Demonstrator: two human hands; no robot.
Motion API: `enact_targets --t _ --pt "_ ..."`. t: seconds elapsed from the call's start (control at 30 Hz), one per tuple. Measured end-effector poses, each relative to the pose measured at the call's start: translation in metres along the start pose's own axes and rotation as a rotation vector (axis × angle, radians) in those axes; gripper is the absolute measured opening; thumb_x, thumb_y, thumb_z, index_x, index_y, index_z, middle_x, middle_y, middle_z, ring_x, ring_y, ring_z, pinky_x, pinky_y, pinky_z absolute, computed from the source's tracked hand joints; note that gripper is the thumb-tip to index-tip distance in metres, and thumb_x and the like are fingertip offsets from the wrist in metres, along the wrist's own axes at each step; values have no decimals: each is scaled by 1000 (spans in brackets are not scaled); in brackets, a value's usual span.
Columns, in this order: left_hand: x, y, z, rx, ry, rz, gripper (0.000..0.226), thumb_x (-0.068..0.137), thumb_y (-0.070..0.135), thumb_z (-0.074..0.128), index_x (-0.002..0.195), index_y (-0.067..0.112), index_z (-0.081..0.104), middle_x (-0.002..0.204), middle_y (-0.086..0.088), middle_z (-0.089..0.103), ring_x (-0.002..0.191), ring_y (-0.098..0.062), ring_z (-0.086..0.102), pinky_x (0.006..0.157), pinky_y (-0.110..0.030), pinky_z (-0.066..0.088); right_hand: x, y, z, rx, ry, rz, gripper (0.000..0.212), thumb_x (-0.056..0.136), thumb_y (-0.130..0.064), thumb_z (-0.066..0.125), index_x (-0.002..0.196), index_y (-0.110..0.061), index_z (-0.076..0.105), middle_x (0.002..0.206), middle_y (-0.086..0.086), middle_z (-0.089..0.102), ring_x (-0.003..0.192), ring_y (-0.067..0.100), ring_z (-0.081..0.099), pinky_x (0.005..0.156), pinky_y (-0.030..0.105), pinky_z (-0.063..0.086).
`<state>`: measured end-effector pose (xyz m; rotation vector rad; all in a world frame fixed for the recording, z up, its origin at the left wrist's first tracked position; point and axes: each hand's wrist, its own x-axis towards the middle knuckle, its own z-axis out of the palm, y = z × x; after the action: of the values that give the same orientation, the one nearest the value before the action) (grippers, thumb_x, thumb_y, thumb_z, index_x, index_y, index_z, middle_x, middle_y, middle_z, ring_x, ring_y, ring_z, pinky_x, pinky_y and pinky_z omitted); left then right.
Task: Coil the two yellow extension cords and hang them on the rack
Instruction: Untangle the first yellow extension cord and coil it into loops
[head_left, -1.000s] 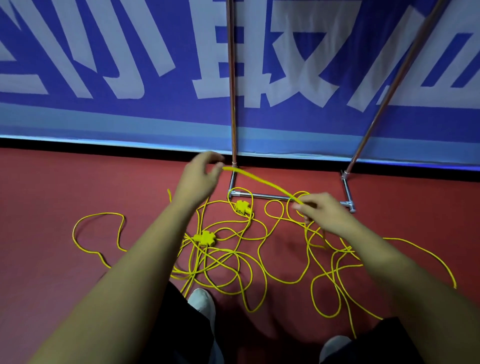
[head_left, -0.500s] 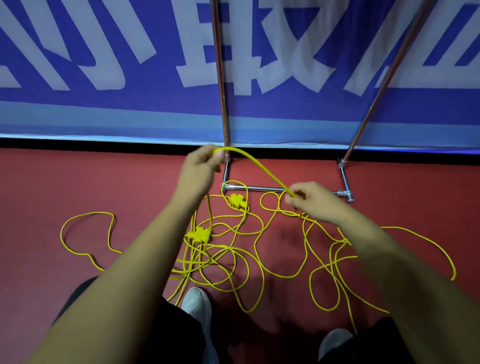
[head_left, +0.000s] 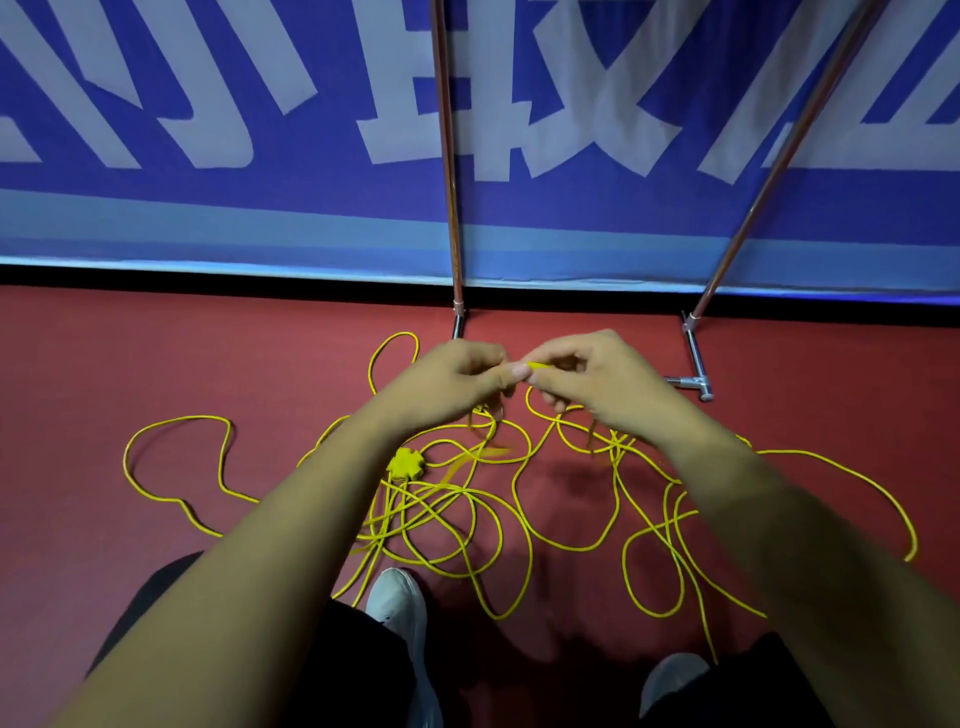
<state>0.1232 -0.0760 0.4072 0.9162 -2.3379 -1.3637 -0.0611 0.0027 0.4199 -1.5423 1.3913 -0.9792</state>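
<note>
The two yellow cords (head_left: 392, 514) lie in a messy tangle on the red floor (head_left: 156, 338), just in front of the rack (head_left: 448, 156). Above them the left hand (head_left: 452, 379) and right hand (head_left: 592, 379) meet, fingers curled. Both seem to pinch one bit of cord. Coiling looks barely begun. Next comes pulling out cord for a loop.

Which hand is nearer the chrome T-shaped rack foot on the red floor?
Right. The right hand is just left of the chrome T-shaped rack foot in the view; the left hand is further left, beyond the right hand, both pinching the yellow cord.
</note>
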Motion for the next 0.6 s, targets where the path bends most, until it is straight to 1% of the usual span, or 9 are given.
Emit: enact_targets --t 0.07,0.13,0.23,0.3,0.37,0.4,0.47,0.53,0.6 --pt "-1 1 -5 -19 93 33 35 90 46 54 73 15 60 62 1 61 62 -13 55 65 -31 41 3 12 -6 -31 -11 30 8 91 -10 66 87 -6 71 62 6 62 56 6 53 55 21 43" --pt "-2 5 -14 -94 256 75 35 94 32 51 70 7 56 60 -3 58 59 -10 52 64 -27 40 3 41 -15 -217 -86 98 18 91 -21 67 79 -9 68 63 8 60 61 10 48 58 30 38" --pt "-5 -1 -38 -286 487 52 32 97 24 50 68 11 56 57 -1 55 55 -11 52 64 -24 41 -7 87 -30 -380 -212 299 20 88 -27 67 75 -12 68 64 7 58 63 12 45 63 34 38" --pt "-6 -17 -52 -174 561 -53 30 92 33 51 69 17 60 61 0 61 59 -14 55 70 -31 42 -11 100 -36 -319 -180 374 18 87 -24 69 74 -13 71 67 7 68 64 13 49 66 34 38" --pt "-7 -33 -59 116 609 -174 17 89 29 54 81 21 67 84 -1 70 76 -15 60 77 -30 43 -8 93 -36 -218 -86 374 9 84 -12 72 79 -4 71 70 7 73 67 17 54 68 33 38" --pt "-7 -36 -60 238 620 -194 13 89 22 58 93 22 70 101 -1 70 91 -15 61 83 -27 41 -6 83 -34 -162 -33 364 6 82 -8 74 82 -3 71 71 8 74 67 18 57 68 32 40" --pt "-5 -33 -54 307 572 -124 24 89 18 61 112 20 68 120 3 65 112 -12 56 91 -19 37 -2 59 -26 -60 -5 295 7 79 -3 76 79 -8 71 70 10 74 64 13 64 65 26 47" --pt "-2 -22 -37 185 447 -38 30 90 35 57 116 23 66 120 7 65 114 -10 57 95 -22 40 -1 33 -13 -48 -40 178 9 79 -2 76 79 -10 73 69 11 73 61 9 65 61 18 49" --pt "0 -11 -17 61 250 -7 38 90 49 51 111 22 66 109 4 70 105 -14 62 95 -32 46 0 10 -1 -63 -53 68 7 80 -3 75 81 -9 74 67 11 72 60 8 62 61 18 48"
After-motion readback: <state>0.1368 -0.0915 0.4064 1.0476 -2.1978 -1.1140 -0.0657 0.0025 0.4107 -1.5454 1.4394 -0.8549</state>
